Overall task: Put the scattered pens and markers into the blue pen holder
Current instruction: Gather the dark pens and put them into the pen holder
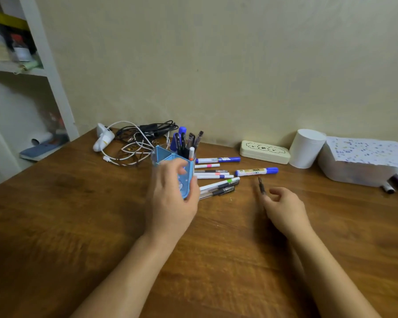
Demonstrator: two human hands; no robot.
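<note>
The blue pen holder stands mid-table with several pens and markers sticking up out of it. My left hand is wrapped around its front. My right hand holds a dark pen pinched in its fingers, tip up, to the right of the holder. Between the hands lie scattered pens: a blue-capped marker, a fat marker with a blue cap, thin white pens and clear pens.
Tangled cables and a white charger lie behind the holder. A cream case, a white cup and a white box with dotted paper line the back right. Another marker lies by the box. A shelf stands at the left.
</note>
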